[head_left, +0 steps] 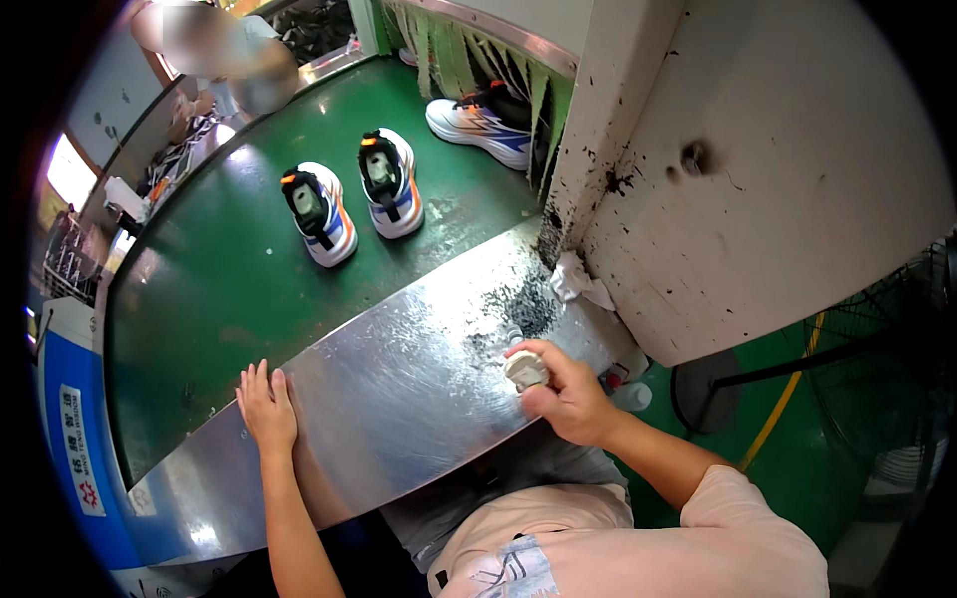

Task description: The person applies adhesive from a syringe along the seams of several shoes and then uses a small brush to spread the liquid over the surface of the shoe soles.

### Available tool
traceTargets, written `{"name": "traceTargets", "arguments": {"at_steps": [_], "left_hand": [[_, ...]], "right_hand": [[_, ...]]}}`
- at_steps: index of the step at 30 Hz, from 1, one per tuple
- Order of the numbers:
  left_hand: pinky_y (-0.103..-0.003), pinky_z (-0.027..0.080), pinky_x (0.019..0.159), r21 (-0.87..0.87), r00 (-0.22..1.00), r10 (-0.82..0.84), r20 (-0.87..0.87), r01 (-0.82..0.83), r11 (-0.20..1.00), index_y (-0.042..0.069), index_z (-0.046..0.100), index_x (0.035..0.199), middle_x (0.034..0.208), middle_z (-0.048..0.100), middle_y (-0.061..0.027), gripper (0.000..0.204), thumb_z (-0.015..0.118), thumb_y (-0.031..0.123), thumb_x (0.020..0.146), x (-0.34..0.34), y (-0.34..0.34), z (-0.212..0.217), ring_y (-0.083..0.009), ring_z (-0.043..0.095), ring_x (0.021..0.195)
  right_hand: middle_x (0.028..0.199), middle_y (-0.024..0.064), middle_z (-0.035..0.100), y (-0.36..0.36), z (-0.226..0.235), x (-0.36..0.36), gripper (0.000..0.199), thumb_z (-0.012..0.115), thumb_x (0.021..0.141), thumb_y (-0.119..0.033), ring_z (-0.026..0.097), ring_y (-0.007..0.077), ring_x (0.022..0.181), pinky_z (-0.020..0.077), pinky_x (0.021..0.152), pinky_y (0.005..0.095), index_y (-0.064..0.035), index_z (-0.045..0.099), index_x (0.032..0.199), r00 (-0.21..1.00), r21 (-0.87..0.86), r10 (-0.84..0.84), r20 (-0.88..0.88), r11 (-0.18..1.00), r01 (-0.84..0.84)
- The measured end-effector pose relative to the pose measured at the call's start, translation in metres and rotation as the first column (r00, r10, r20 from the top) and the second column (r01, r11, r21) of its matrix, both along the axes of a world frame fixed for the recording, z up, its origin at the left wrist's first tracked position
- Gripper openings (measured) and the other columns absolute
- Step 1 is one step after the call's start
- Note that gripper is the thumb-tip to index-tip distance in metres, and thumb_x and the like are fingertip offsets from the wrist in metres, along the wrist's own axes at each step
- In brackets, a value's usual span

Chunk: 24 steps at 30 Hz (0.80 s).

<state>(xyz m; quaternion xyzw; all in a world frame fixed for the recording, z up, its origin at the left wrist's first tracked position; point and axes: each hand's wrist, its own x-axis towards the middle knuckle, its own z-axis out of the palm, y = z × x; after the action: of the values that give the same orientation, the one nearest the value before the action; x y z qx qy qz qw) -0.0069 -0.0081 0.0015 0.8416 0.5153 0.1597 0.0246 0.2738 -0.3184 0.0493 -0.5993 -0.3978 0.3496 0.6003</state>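
Pinched between the thumb and fingers of my right hand (568,397) is a roundish off-white lump (525,370); its exact kind does not show. That hand is over the right part of a shiny metal ledge (399,389), beside a patch of black smudges (523,304). My left hand (267,409) lies flat with fingers stretched out on the ledge, its fingertips at the edge by the green belt (229,319). Beyond the ledge stand two white, orange and blue sports shoes, a left one (335,242) and a right one (401,214), heels away from me.
Another sports shoe (467,130) sits partly under green strip curtains (449,55) at a machine opening. Crumpled white paper (580,281) lies by the stained post (588,149). A pale panel (768,199) juts out at right, near a black fan (897,369). Another person (214,50) is far left.
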Motion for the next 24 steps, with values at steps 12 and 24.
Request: {"name": "traceTargets", "arguments": {"at_steps": [12, 24], "left_hand": [[-0.048, 0.025, 0.108, 0.042, 0.996, -0.048, 0.069, 0.046, 0.998, 0.002, 0.061, 0.113, 0.117, 0.060, -0.0139, 0.038, 0.046, 0.032, 0.094, -0.004, 0.003, 0.003, -0.0293, 0.052, 0.115], [-0.045, 0.030, 0.105, 0.086, 0.993, -0.034, 0.110, 0.025, 0.996, 0.003, 0.063, 0.109, 0.113, 0.061, -0.0128, 0.034, 0.049, 0.030, 0.093, -0.002, -0.001, 0.002, -0.0296, 0.054, 0.109]], "right_hand": [[0.070, 0.0001, 0.049, -0.001, 0.005, 0.030, 0.054, 0.038, 0.092, -0.063, 0.031, 0.0039, 0.050, 0.0249, 0.044, 0.0182, -0.0132, 0.048, 0.110, 0.628, 0.086, -0.132, -0.767, 0.949, 0.305], [0.087, 0.0052, 0.054, -0.018, 0.005, 0.033, 0.055, 0.041, 0.091, -0.061, 0.035, 0.0059, 0.055, 0.0304, 0.046, 0.0186, -0.0143, 0.045, 0.120, 0.632, 0.103, -0.059, -0.773, 0.971, 0.217]]}}
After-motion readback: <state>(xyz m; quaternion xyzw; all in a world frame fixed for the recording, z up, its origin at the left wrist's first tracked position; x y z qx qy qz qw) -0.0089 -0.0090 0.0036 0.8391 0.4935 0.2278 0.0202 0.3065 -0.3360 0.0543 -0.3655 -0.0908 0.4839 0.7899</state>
